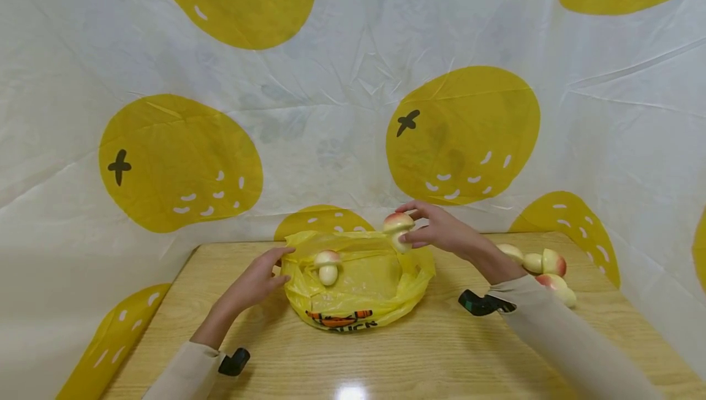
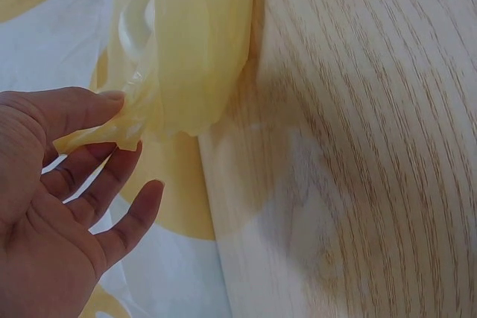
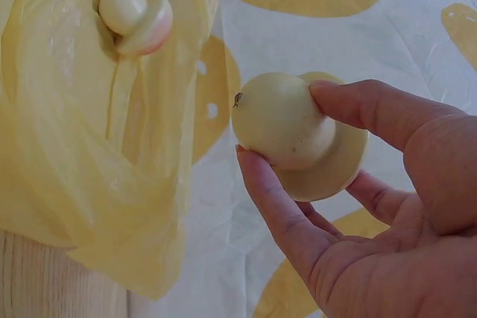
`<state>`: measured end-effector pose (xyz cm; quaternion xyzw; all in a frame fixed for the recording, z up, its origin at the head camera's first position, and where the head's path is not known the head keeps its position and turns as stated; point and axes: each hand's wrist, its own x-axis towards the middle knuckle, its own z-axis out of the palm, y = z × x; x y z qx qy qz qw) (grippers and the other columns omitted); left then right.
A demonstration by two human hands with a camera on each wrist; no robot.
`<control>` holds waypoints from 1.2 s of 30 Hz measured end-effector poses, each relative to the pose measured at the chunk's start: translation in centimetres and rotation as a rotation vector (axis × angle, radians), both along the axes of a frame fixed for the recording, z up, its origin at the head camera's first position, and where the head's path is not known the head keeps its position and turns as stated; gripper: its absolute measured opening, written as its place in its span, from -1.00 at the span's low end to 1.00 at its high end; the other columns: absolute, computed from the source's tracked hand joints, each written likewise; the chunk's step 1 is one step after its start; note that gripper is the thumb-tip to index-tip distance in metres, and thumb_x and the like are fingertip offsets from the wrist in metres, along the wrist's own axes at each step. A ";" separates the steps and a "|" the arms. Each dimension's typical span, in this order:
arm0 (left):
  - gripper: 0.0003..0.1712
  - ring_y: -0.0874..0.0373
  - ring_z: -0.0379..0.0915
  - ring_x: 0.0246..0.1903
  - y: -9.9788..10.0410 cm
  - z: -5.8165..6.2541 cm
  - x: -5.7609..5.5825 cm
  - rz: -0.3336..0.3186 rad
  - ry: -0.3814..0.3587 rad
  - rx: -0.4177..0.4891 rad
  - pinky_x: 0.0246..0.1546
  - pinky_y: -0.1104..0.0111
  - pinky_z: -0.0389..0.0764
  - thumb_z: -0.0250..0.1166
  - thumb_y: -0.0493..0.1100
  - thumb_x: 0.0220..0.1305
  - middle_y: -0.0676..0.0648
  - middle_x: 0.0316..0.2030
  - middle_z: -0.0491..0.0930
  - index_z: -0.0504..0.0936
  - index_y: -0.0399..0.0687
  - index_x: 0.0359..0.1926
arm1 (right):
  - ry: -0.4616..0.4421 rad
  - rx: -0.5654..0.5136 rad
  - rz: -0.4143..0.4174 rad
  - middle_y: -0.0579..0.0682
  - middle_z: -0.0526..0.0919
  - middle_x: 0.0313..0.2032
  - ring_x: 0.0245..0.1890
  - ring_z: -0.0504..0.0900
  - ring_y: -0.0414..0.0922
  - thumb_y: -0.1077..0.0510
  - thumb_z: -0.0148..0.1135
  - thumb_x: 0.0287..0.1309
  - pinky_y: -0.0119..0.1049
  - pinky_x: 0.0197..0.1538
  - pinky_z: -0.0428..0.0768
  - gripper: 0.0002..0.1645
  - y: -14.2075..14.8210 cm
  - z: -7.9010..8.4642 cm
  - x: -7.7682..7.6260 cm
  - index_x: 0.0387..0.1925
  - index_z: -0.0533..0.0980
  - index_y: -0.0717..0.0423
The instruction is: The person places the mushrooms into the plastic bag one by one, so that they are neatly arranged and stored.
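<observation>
A yellow plastic bag (image 1: 358,302) lies spread open on the wooden table, with printed lettering on its near side. My left hand (image 1: 256,280) pinches the bag's left edge between thumb and fingers, as the left wrist view shows. Inside the bag rests one toy mushroom (image 1: 328,267) with a pink-tinged cap. Over the bag's right rim, my right hand (image 1: 441,231) grips a second toy mushroom (image 3: 287,124) by thumb and fingers; its pale rounded stem faces the right wrist camera.
Several more toy mushrooms (image 1: 553,263) lie at the table's right side, partly behind the right forearm. A white cloth (image 1: 331,161) printed with yellow fruit hangs behind the wooden table (image 1: 430,357).
</observation>
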<state>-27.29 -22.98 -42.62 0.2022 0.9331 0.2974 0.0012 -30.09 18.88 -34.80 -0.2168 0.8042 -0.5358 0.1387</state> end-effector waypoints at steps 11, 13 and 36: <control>-0.30 -0.18 0.48 0.13 0.1 0.3 0.0 -0.002 -0.005 -0.003 0.01 0.03 0.61 0.34 -0.32 0.35 -0.28 0.35 0.39 0.33 -0.23 0.46 | -0.019 -0.008 0.002 0.41 0.38 0.19 -0.12 0.70 0.02 0.24 0.38 0.27 -0.03 0.02 0.69 -0.27 -1.7 -0.1 -0.4 0.39 0.29 0.21; -0.30 -0.18 0.48 0.12 0.1 0.3 0.0 -0.002 -0.003 -0.003 0.02 0.02 0.61 0.34 -0.32 0.35 -0.28 0.35 0.40 0.34 -0.23 0.46 | -0.025 -0.006 -0.001 0.41 0.36 0.21 -0.12 0.70 0.01 0.23 0.38 0.27 -0.06 0.02 0.70 -0.26 -2.0 -0.1 -0.4 0.39 0.28 0.22; -0.31 -0.18 0.49 0.12 0.2 0.1 0.2 -0.020 0.014 0.002 0.03 0.01 0.60 0.35 -0.33 0.34 -0.28 0.34 0.41 0.35 -0.26 0.45 | -0.058 0.043 -0.023 0.31 0.39 0.20 -0.05 0.66 0.03 0.23 0.40 0.25 0.02 0.05 0.68 -0.32 -5.5 -1.7 -0.9 0.34 0.35 0.15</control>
